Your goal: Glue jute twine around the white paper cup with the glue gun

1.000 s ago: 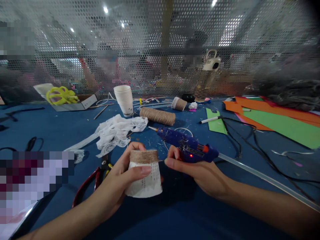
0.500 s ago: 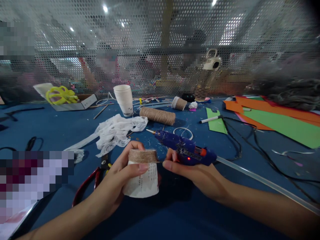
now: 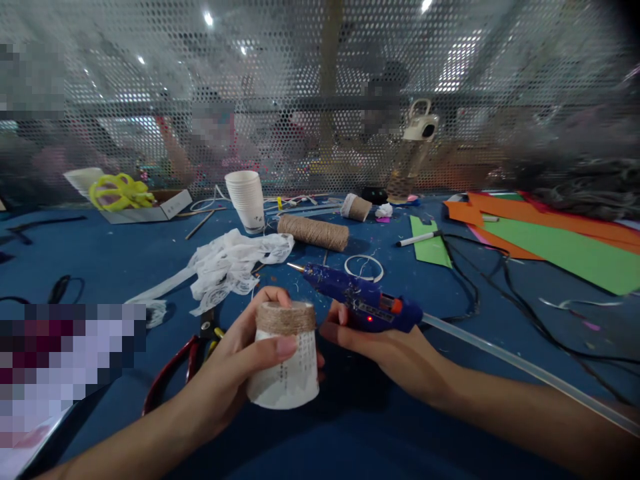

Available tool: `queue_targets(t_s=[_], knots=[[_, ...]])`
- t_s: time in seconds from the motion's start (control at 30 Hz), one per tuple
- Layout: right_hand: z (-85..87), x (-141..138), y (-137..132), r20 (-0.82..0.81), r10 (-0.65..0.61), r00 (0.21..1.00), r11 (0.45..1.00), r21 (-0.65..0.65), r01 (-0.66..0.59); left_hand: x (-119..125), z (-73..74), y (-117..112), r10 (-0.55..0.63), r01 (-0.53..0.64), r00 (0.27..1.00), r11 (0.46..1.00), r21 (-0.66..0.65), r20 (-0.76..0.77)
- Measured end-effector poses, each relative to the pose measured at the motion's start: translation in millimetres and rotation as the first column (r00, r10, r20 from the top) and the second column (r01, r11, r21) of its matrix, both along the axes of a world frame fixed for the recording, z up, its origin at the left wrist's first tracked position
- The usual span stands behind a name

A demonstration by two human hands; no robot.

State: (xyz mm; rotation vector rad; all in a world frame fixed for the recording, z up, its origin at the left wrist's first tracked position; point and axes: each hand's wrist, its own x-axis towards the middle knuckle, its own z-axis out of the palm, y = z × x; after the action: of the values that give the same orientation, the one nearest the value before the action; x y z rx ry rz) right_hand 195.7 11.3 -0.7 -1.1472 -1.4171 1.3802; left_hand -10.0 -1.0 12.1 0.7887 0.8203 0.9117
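My left hand (image 3: 250,347) is wrapped round a white paper cup (image 3: 287,383), held upside down above the table. A band of brown twine (image 3: 285,320) circles the cup at its narrow upper end. In my right hand (image 3: 385,347) is a blue hot glue gun (image 3: 360,293), its red light lit and its metal nozzle pointing left, beyond the cup and apart from it. A long clear glue stick (image 3: 525,370) sticks out of the gun's back. My right thumb and forefinger meet close to the cup; any twine strand between them is too faint to make out.
Beyond my hands lie a roll of twine (image 3: 313,233), white lace (image 3: 227,263) and a stack of paper cups (image 3: 245,203). Red-handled pliers (image 3: 167,373) rest at left. Coloured paper (image 3: 560,247), a marker (image 3: 417,239) and a black cable (image 3: 475,287) lie at right. A bottle (image 3: 410,153) stands behind.
The cup has tipped so its top rim shows more, and sits slightly lower. The glue gun has shifted a little left and down with my right hand.
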Motion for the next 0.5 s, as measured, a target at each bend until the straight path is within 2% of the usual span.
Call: queue_targets(t_s=[0.2,0.37,0.5], knots=[[1.8,-1.5,0.9,-0.013,0.0,1.0,0.999,-0.04,-0.001,-0.6,-1.7,1.4,-0.047,0.048,0.998,0.999,0.007,-0.039],[3.5,-2.0,0.8,0.009,-0.008,1.0,0.995,-0.099,0.009,-1.3,-2.9,3.6,-0.043,0.042,0.998,0.999,-0.016,-0.04],[-0.9,-0.8,0.3,0.039,-0.05,0.998,0.995,-0.081,0.053,-1.6,-5.5,5.2,-0.065,0.067,0.994,0.998,0.016,-0.088]])
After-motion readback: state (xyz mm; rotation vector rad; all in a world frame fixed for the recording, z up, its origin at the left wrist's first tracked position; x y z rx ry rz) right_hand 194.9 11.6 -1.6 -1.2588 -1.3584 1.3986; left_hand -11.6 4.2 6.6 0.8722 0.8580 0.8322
